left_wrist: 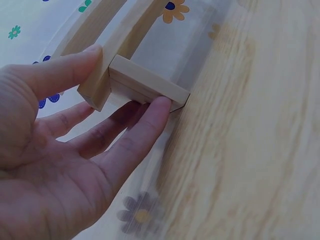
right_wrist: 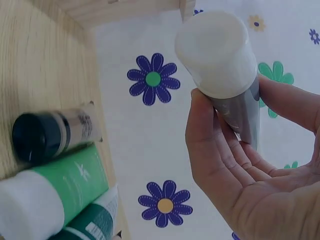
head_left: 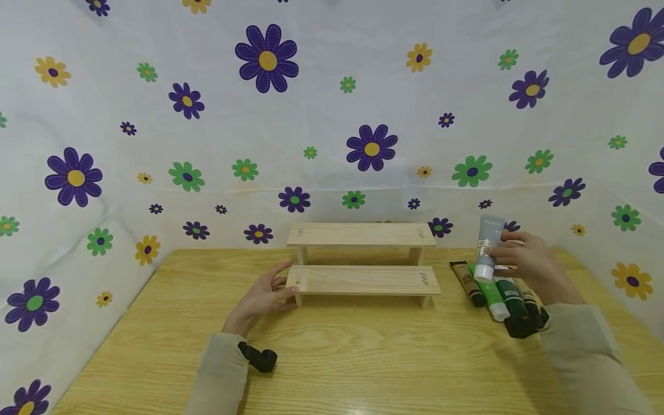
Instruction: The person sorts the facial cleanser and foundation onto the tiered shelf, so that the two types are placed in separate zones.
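Observation:
My right hand [head_left: 536,268] holds a grey squeeze tube [head_left: 490,245] up off the table, its white cap [right_wrist: 217,52] pointing down. In the right wrist view, thumb and fingers pinch the tube just past the cap. At the left end of a two-tier wooden display shelf [head_left: 363,279], my left hand [head_left: 263,297] grips the lower step. The left wrist view has the thumb on the plank [left_wrist: 97,82] and fingers against the supporting leg [left_wrist: 145,82]. Below the right hand lie a brown tube [head_left: 467,282], a green tube [head_left: 490,297] and a dark green tube [head_left: 510,297].
Another brownish tube [head_left: 529,300] lies partly hidden by the right wrist. The shelf's upper step [head_left: 360,233] stands at the back of the wooden table [head_left: 358,351], near a white flower-print cloth [head_left: 321,115]. Black cameras [head_left: 261,360] are strapped to both wrists.

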Available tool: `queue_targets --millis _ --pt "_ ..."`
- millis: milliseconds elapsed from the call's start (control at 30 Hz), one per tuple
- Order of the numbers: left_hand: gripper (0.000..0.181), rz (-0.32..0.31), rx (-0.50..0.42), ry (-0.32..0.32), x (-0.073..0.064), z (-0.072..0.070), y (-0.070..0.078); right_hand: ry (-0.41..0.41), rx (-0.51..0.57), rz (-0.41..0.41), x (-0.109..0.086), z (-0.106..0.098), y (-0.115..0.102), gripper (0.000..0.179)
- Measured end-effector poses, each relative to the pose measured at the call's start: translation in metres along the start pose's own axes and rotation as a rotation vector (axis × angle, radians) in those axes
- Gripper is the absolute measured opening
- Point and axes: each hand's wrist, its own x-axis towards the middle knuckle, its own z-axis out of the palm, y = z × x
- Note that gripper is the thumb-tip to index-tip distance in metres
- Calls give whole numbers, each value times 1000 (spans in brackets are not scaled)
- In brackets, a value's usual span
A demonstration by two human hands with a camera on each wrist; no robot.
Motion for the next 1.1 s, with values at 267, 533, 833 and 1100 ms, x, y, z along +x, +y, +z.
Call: queue_targets --millis 267,533,833,1100 --pt "72 1 -11 5 2 1 -2 13 19 -19 1 7 -8 76" --pt "72 2 -5 -3 1 0 -2 9 60 -24 4 16 -16 77" --pt "71 -10 8 4 0 0 0 17 96 -59 8 31 -21 74" --pt "71 -8 6 13 1 -1 0 10 114 -65 12 40 -24 76"
